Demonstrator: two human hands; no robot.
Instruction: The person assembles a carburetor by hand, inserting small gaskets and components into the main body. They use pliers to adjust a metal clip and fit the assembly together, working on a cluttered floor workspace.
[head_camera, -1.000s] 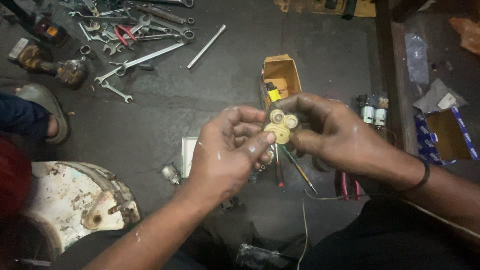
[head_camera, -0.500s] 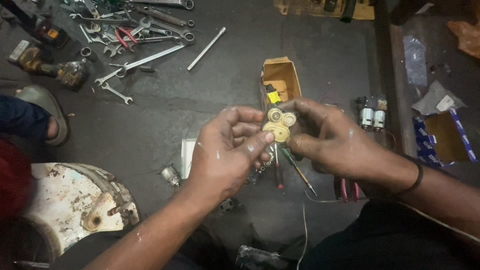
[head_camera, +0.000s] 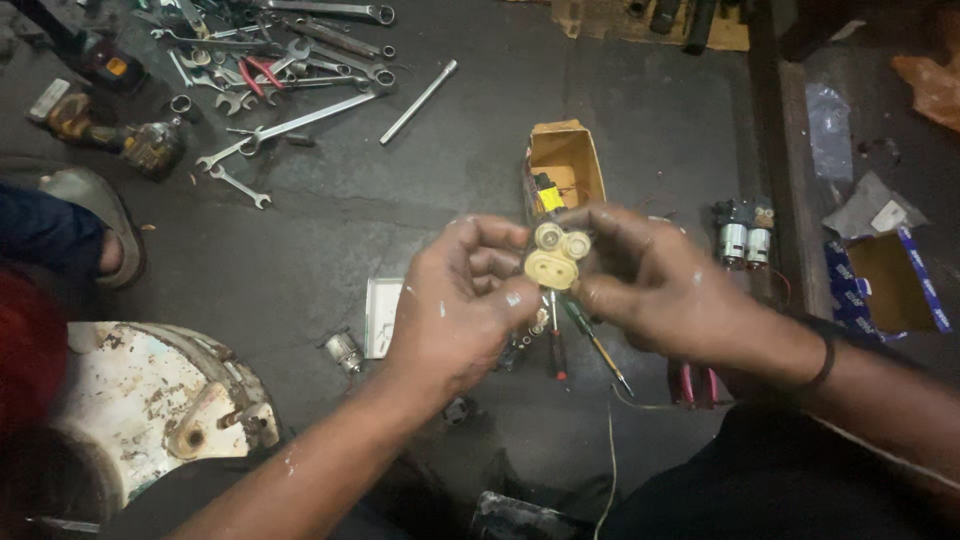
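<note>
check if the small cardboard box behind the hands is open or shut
Open. The cardboard box lies on the dark floor with its inside showing, and a small yellow part sits at its near end.

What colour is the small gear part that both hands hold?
Pale cream-yellow. The gear part shows best in the head view, between the left hand and right hand.

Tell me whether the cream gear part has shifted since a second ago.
Barely. The cream gear part stays just below the open cardboard box, between both hands.
</note>
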